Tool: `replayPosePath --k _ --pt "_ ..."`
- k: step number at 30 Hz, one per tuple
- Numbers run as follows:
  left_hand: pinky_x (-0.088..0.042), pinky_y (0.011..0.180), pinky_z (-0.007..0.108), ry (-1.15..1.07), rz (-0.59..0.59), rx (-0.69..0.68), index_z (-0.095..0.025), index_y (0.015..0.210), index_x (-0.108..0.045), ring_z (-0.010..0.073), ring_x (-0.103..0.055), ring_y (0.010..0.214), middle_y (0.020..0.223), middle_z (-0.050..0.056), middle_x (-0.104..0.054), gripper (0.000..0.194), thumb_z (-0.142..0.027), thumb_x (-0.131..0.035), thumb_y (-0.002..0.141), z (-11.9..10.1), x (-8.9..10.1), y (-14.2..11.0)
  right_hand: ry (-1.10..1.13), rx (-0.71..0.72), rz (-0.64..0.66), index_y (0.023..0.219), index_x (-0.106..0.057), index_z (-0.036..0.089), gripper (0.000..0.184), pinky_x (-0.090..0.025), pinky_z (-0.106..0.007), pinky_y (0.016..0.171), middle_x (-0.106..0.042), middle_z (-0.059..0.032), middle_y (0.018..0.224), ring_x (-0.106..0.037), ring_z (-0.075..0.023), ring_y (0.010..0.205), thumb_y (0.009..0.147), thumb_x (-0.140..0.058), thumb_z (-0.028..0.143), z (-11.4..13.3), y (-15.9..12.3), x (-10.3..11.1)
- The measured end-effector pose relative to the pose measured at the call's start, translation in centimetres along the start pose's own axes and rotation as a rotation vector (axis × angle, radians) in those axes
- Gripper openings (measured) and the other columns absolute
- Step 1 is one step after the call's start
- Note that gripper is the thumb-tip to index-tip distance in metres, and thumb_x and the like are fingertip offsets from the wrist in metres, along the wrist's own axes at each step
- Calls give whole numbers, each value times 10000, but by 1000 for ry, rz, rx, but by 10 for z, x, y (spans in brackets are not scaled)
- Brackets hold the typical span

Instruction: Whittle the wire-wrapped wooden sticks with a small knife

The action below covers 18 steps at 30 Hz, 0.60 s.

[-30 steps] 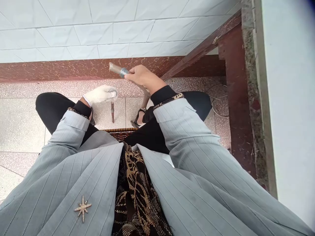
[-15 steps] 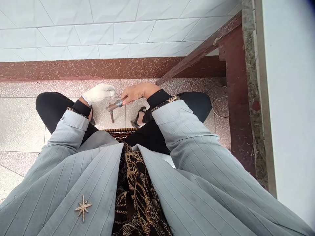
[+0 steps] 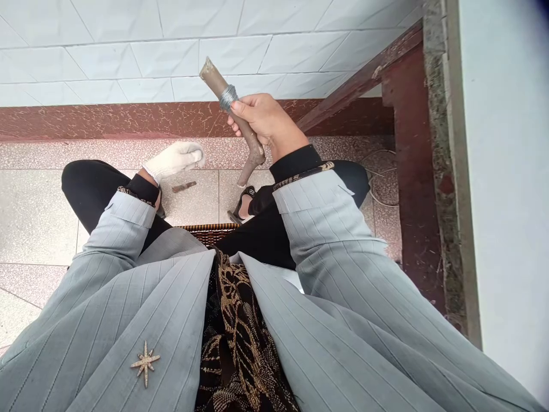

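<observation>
Our bare right hand (image 3: 266, 119), close to 12 o'clock from the middle of the view, grips a bent stick (image 3: 246, 130), its thumb by a band of grey wire (image 3: 228, 98). Our left hand (image 3: 174, 161), at 10 o'clock in a white knitted glove, has its fingers drawn together with the thumb against them; whether it pinches anything, we cannot tell. The stick could twist in our palm if the grip slackened, since its upper end looks the heavier, and a loose end of wire might scratch our uncovered fingers. On the floor (image 3: 201, 209), at about 5 o'clock from the glove, a short stick (image 3: 184, 186) lies on its side; a knock could send it rolling towards a black shoe (image 3: 234, 215), where we might tread on it. The bent stick's upper end is pale and ragged, pointing to 11 o'clock; below the hand the wood kinks at a knobbly joint and narrows towards 7. The short one looks dark and rough, the floor hard and speckled. Further out, glossy white wall tiles (image 3: 128, 20) run across 11 and 12, and a scuffed red-brown wooden bar (image 3: 364, 74) slants at 1 to 2.
</observation>
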<state>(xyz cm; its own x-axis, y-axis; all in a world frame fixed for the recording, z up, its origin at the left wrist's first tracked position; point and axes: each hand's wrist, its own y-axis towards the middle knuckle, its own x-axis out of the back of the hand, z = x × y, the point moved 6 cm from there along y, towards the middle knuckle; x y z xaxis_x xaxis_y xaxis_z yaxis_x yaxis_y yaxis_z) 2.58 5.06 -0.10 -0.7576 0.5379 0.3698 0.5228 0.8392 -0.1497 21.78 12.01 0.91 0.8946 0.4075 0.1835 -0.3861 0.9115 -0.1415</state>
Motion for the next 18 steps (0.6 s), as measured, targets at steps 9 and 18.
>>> replayPosePath --k 9,18 --pt "-496 618 278 131 10 -14 -174 762 -664 152 -600 643 656 19 -608 164 -245 -590 890 -7 -2 -4 -690 -89 115 750 -653 185 178 -404 -338 672 -592 -44 695 -552 -190 716 843 -724 320 -18 6 -27" --pt "-469 729 291 173 -71 -35 -143 816 -659 138 -576 734 750 9 -598 162 -244 -560 895 7 11 1 -463 -126 953 897 -735 167 209 -432 -269 701 -646 11 707 -562 -117 672 873 -722 375 -16 -33 -65"
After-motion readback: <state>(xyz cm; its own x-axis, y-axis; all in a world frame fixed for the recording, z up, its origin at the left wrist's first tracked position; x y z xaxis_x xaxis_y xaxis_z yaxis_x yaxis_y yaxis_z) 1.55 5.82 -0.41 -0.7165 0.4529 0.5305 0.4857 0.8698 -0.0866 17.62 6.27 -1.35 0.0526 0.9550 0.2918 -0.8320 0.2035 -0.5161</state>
